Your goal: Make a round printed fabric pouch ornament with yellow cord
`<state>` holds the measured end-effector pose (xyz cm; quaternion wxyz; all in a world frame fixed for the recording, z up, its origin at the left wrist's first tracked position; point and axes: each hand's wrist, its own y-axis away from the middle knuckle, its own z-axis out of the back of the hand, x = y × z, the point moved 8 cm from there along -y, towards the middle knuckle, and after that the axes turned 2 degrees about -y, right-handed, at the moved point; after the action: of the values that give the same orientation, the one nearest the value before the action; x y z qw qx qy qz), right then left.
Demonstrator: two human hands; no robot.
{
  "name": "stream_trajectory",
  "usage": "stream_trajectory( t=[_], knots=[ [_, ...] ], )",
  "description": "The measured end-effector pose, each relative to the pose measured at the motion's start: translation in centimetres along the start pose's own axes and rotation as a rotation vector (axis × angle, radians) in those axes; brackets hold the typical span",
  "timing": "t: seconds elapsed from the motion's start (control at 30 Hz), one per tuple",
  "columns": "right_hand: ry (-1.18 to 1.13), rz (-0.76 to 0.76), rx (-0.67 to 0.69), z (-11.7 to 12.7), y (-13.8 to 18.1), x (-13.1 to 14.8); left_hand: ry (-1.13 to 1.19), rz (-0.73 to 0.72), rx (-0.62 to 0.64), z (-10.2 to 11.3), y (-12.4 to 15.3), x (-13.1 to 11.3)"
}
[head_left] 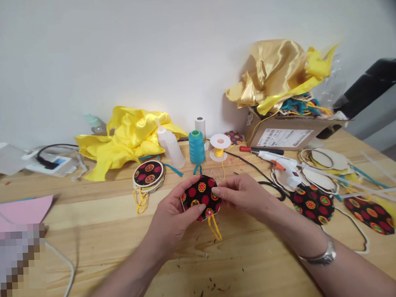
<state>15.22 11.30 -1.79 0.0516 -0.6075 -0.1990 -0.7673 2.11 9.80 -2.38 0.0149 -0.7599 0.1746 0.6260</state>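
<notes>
Between my two hands is a round disc covered in black fabric (202, 189) with red dots and flowers. A loop of yellow yarn (215, 228) hangs from its near edge. My left hand (177, 210) grips the disc from the left, thumb lying across its face. At the right rim, my right hand (238, 192) pinches the disc's edge between thumb and fingers. Just beyond the disc stand a teal thread cone (196, 148) and a spool of yellow yarn (219, 152). Left of my hands lies a stack of wooden rings topped with patterned fabric (148, 174).
Yellow satin (126, 138) and a white squeeze bottle (175, 151) lie at the back. A cardboard box (278, 130) overflows with fabric at back right. The glue gun (283, 165), its black cord and fabric circles (312, 204) spread to the right. Dark scraps dot the near table.
</notes>
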Motion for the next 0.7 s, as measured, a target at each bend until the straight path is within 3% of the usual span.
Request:
stream_trajectory(
  t=[0.37, 0.7],
  knots=[
    [-0.014, 0.009, 0.025, -0.48, -0.21, -1.04, -0.028, 0.015, 0.0, -0.07, 0.23, 0.11],
    [0.026, 0.005, 0.058, -0.16, -0.2, -0.32, -0.012, 0.04, 0.02, -0.33, 0.21, 0.25]
  ],
)
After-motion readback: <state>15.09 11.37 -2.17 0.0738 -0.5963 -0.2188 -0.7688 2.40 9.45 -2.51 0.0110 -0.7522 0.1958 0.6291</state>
